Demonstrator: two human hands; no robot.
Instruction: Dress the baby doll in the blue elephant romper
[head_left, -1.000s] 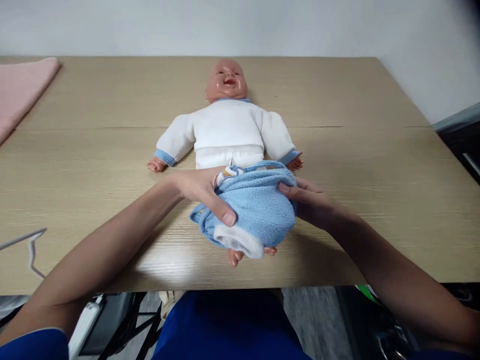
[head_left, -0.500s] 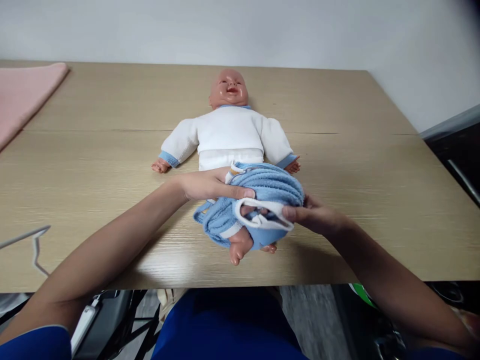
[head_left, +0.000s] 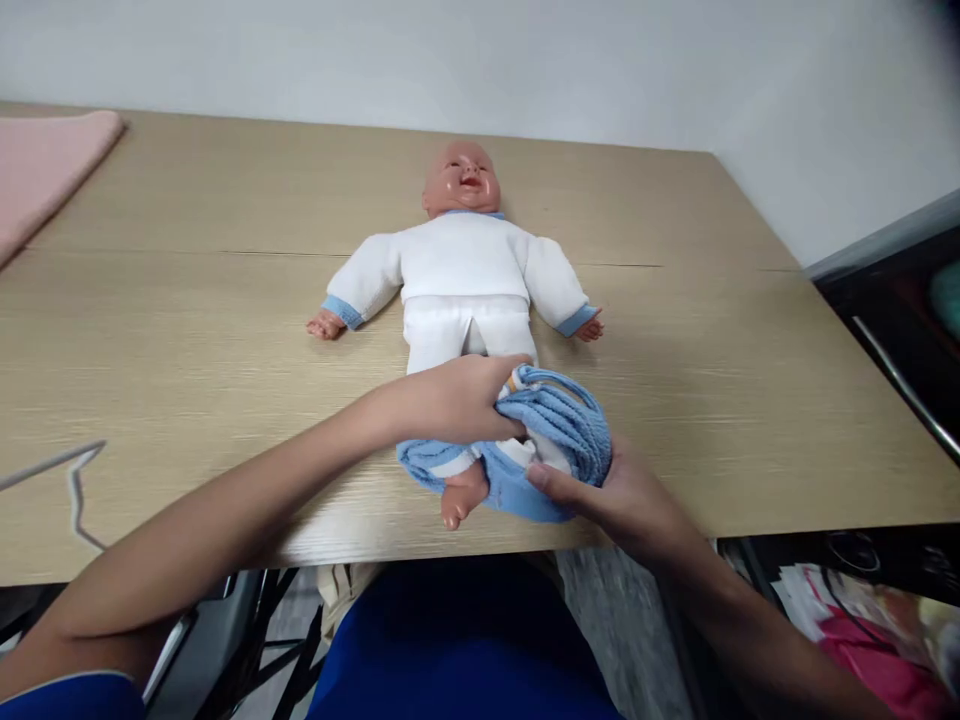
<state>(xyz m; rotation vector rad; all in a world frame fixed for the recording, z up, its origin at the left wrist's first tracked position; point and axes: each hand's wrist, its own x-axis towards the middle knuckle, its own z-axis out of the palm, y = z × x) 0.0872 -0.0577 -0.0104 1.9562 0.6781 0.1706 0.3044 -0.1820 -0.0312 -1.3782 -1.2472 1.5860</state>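
A baby doll (head_left: 465,255) lies on its back in a white top with blue cuffs and white leggings, its head away from me. Blue trousers (head_left: 562,425) are bunched around its lower legs. My left hand (head_left: 465,400) pinches the gathered cloth near its white-edged opening, its fingertips partly hidden. My right hand (head_left: 607,490) grips the bunched leg from the right, thumb on top near the white inner edge. One bare doll foot (head_left: 461,495) sticks out of a white-trimmed cuff at the left; the other foot is hidden by cloth and my right hand.
The doll lies on a wooden table (head_left: 225,340). A folded pink cloth (head_left: 52,175) is at the far left, and a white hanger (head_left: 71,470) is near the left front edge. Dark furniture (head_left: 900,330) stands beyond the right edge, with bags (head_left: 862,630) below it.
Both hands have moved toward the right and nearer to me with the bunched trouser leg. The doll's white leggings show more now, while its right-hand foot has become covered.
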